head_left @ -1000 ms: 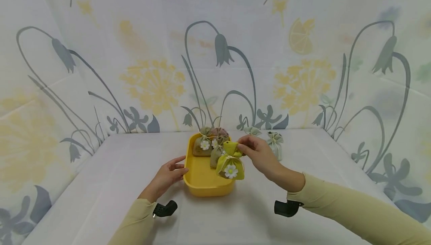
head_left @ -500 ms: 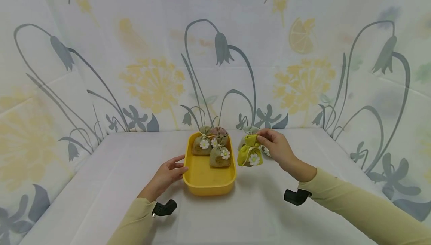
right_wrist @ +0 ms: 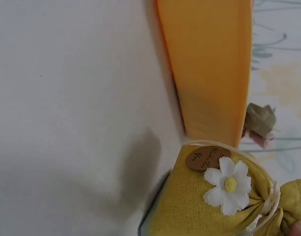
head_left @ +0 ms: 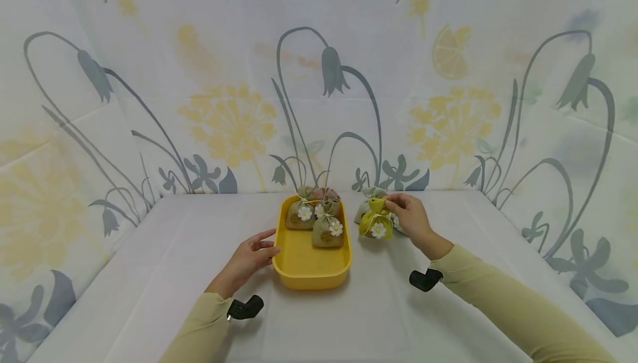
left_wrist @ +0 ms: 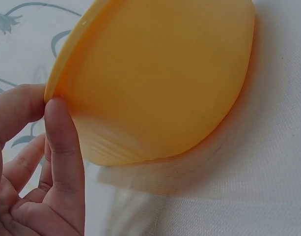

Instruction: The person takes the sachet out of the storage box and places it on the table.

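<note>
Inspecting the work as it lies, we judge it to be roughly midway; the pouches are divided between a yellow tray (head_left: 294, 257) and the white table (head_left: 309, 324). Inside the tray we count three: an olive pouch (head_left: 295, 221) at the rear left, a pinkish pouch (head_left: 330, 192) at the rear right, partly hidden, and a beige pouch (head_left: 321, 238) before it; the near part of the tray floor shows bare. Outside, just right of the tray, we find the yellow-green pouch (head_left: 368, 225); behind it stand a pale pouch (head_left: 362, 209) and a second pale pouch (head_left: 400, 231), the latter mostly hidden. The yellow-green pouch is in hand, so we record its placing as unfinished; whether its base touches the table we cannot tell.

As to pose, the right hand (head_left: 411, 220) reaches forward from the lower right, forearm slanting inward; thumb and fingers are narrowed on the pouch's gathered neck, its flowered face turned towards us. The left hand (head_left: 251, 259) stands at the tray's left side; thumb and forefinger hold the rim between them, while the remaining fingers lie bent and partly out of sight.
</note>
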